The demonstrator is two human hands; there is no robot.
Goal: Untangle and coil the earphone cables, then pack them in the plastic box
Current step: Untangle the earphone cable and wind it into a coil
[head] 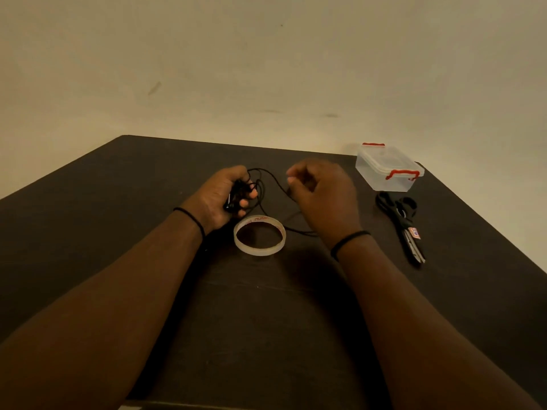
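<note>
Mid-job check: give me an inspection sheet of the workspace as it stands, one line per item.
Surface: dark table, set against a wall.
Job's things: black earphone cable, bunched in the left hand with a strand running to the right hand; plastic box with red clips, lid on, at the far right corner.
Clutter: roll of clear tape between the wrists; black scissors near side of the box.
Grippers: left hand grips the bundle; right hand pinches the strand.
Cables: a loose length trails on the table beside the tape, under the right wrist.
Surroundings: plain beige wall; nothing else seen.
</note>
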